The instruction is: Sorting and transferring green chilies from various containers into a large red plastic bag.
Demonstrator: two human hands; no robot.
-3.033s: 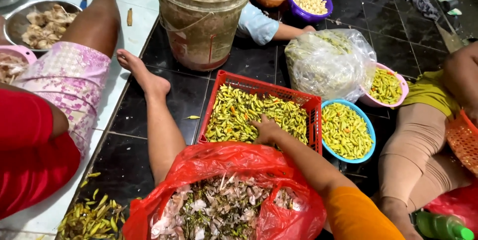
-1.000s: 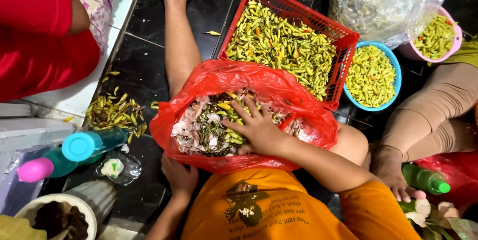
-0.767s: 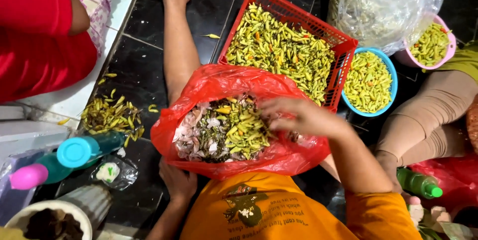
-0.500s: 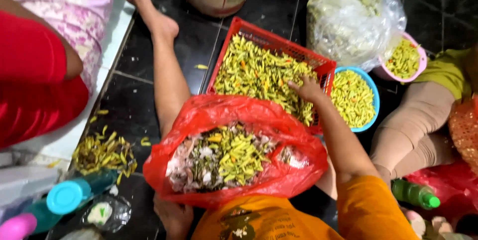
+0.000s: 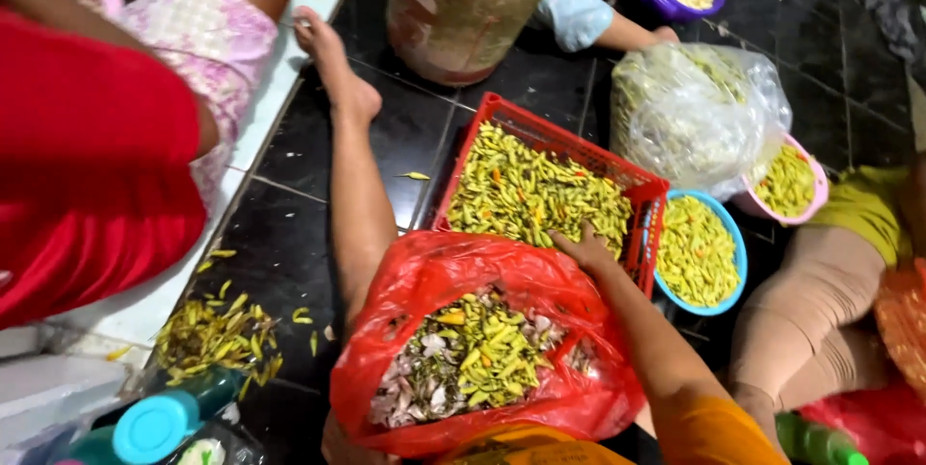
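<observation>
Our right hand (image 5: 584, 248), fingers curled on chilies (image 5: 521, 190) in the red crate (image 5: 648, 180) at twelve o'clock, should gather gently; the left grip is hidden.

Wearer's right hand (image 5: 585, 248): bare, no glove, ring or watch visible. Forearm bare up to an orange short sleeve (image 5: 709, 431), plain fabric, its hem crossing the upper arm. Orange shirt front (image 5: 526, 446) shows at bottom edge, same colour as the sleeve. Bare leg (image 5: 355, 197) and bare foot (image 5: 333, 65): no shoe or sock. Left hand barely visible at bottom edge.
</observation>
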